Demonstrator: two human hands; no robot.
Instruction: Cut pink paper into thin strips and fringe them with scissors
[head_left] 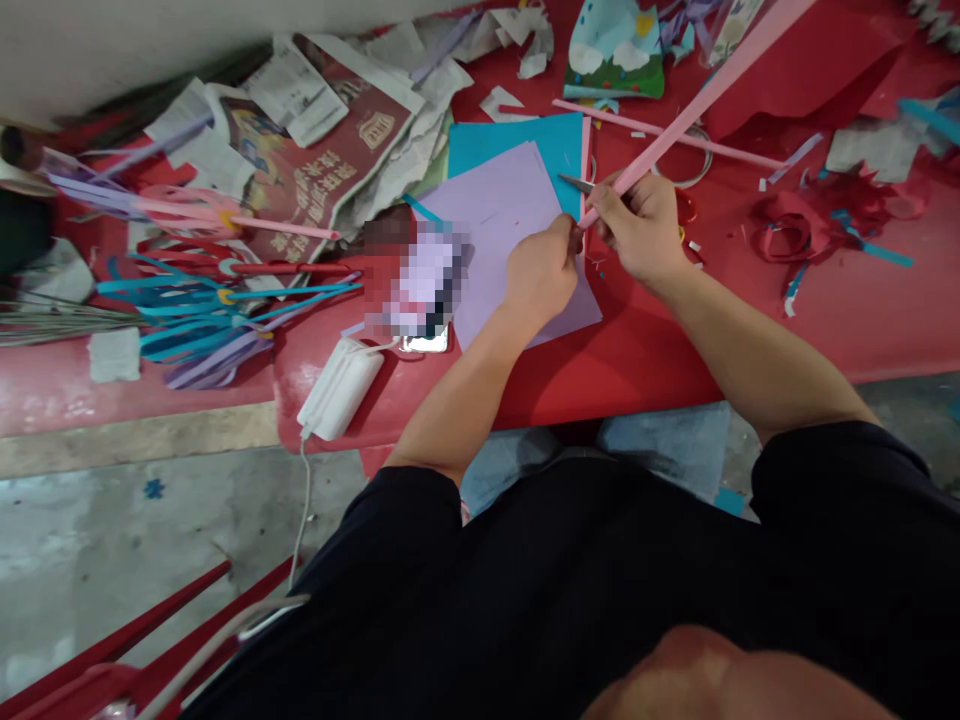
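A long pink paper strip or tube (679, 125) runs from my hands up toward the far right. My left hand (544, 265) is closed on its near end. Slightly further along, my right hand (641, 220) pinches the same pink piece. A pointed metal blade (576, 183) sticks out to the left of my right hand, and a red loop shows behind that hand; they look like scissors, partly hidden. Under my hands lie sheets of lilac paper (487, 210), overlapping a blue sheet (517, 140).
To the left are a white power bank-like block (341, 390) with a cable, a blurred-out phone-like object, blue paper-strip flowers (195, 310) and newspaper (315, 130). On the right lie red paper scraps (795, 230), a roll of tape (694, 160) and a thin pink stick (720, 148).
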